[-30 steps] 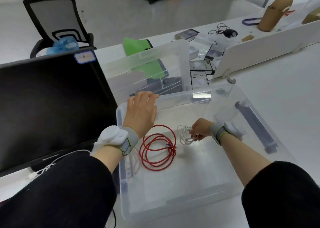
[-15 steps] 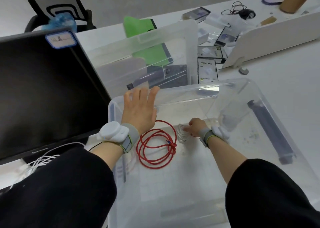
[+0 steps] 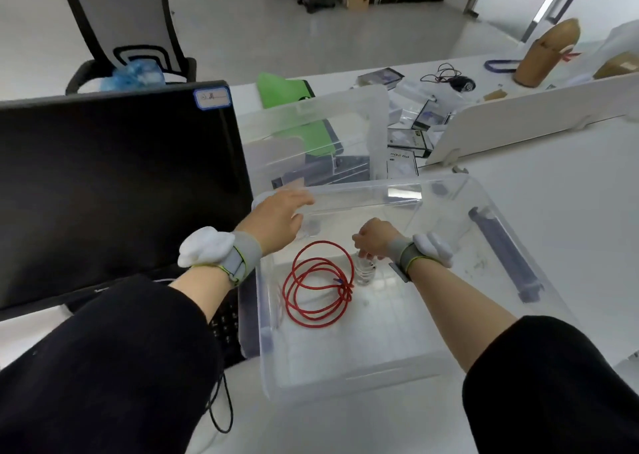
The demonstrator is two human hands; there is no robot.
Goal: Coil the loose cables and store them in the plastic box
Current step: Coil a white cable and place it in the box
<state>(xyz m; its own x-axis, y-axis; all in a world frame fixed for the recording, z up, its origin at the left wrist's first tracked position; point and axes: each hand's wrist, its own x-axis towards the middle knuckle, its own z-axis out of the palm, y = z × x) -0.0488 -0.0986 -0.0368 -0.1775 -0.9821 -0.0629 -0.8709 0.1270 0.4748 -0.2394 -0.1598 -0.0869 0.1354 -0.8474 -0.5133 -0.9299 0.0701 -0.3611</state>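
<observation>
The person is wearing black pushed-up sleeves [image 3: 114, 360] and grey elastic wristbands [image 3: 242, 258] carrying rounded white plastic devices [image 3: 204, 248].

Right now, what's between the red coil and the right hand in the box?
In the head view, only the small white cable bundle lies between the red coil and the right hand, whose fingers reach down onto it.

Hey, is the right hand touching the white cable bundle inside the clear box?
Touching. In the head view the right hand has its fingertips pinching the top of the white cable, no gap between them, inside the plastic box.
</observation>
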